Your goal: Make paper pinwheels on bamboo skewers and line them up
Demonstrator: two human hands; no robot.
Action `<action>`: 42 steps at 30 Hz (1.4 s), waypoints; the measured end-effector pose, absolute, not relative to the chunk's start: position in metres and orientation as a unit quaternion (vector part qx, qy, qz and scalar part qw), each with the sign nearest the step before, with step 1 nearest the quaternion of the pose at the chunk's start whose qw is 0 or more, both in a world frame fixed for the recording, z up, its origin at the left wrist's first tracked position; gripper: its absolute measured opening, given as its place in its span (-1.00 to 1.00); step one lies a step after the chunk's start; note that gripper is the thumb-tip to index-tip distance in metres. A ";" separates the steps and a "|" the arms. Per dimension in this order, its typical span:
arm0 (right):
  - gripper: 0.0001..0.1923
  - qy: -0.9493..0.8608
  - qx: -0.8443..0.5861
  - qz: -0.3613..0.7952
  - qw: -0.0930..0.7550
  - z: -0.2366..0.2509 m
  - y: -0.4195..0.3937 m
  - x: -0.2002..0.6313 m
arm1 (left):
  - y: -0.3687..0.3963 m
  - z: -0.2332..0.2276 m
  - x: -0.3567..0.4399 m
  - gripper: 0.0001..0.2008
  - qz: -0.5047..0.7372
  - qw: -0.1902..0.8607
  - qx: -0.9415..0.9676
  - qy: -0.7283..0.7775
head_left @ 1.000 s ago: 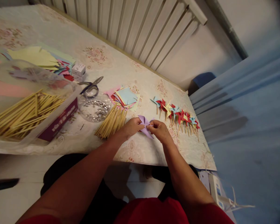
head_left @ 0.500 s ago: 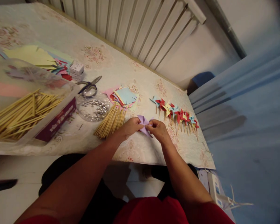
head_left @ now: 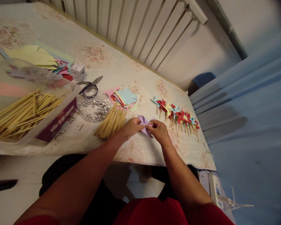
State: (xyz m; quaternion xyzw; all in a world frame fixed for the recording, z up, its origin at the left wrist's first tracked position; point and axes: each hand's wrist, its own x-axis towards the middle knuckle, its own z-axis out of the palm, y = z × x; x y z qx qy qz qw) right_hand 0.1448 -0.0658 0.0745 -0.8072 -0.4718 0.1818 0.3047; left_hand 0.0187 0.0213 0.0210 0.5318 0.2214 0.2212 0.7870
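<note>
"Now, both hands are at work on one thing: a purple paper pinwheel (head_left: 143, 120), up close to the near edge of the table!"

"And how is it held?"

"The left hand (head_left: 130, 127) pinches its left side between thumb and fingers, and the right hand (head_left: 159, 128) pinches the right side, thumb and fingertips meeting near the centre. The two hands sit just beside each other, blades poking out far and near between them."

"Is it resting on the floral tablecloth (head_left: 145, 156)?"

"Can't tell from here; the fingers cover too much. But look just left: a fanned bundle of wooden sticks (head_left: 111, 123), the left wrist close beside it!"

"What's beyond that?"

"A pile of coloured paper squares (head_left: 126, 96), pale blue on top, right at the far ends of those sticks. Further left, a round clear container (head_left: 95, 111) with shiny little metal pieces, and scissors (head_left: 91, 86) lying at its far side."

"And the big plastic bin (head_left: 69, 104)?"

"Far over on the left, more sticks heaped inside, purple label on its side."

"Over to the right?"

"A whole row of small pinwheels (head_left: 181, 117) in red, yellow and light blue, on sticks, well apart from the right hand!"
</note>
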 end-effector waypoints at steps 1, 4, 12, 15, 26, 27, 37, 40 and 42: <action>-0.82 -0.467 -0.809 0.173 0.311 0.075 -0.066 0.143 | 0.021 0.021 0.019 -0.85 0.221 0.789 0.530 0.219; -0.64 -0.445 -0.806 0.135 0.366 0.073 -0.070 0.141 | 0.021 0.023 0.019 -0.85 0.228 0.794 0.520 0.216; -0.66 -0.347 -0.745 0.307 0.480 0.062 -0.077 0.144 | 0.020 0.033 0.016 -0.84 0.251 0.803 0.496 0.214; -0.71 -0.323 -0.726 0.353 0.494 0.057 -0.075 0.143 | 0.020 0.030 0.017 -0.81 0.242 0.805 0.501 0.204; -0.70 -0.301 -0.718 0.384 0.496 0.059 -0.067 0.140 | 0.019 0.027 0.017 -0.86 0.231 0.789 0.521 0.229; -0.71 -0.303 -0.717 0.388 0.493 0.060 -0.067 0.140 | 0.019 0.027 0.017 -0.86 0.228 0.791 0.518 0.231; -0.70 -0.288 -0.710 0.413 0.493 0.062 -0.066 0.141 | 0.021 0.022 0.019 -0.88 0.224 0.807 0.502 0.216; -0.69 -0.277 -0.686 0.432 0.516 0.066 -0.065 0.138 | 0.022 0.019 0.021 -0.89 0.237 0.812 0.490 0.209; -0.70 -0.279 -0.672 0.435 0.530 0.070 -0.065 0.139 | 0.022 0.018 0.022 -0.89 0.246 0.816 0.481 0.205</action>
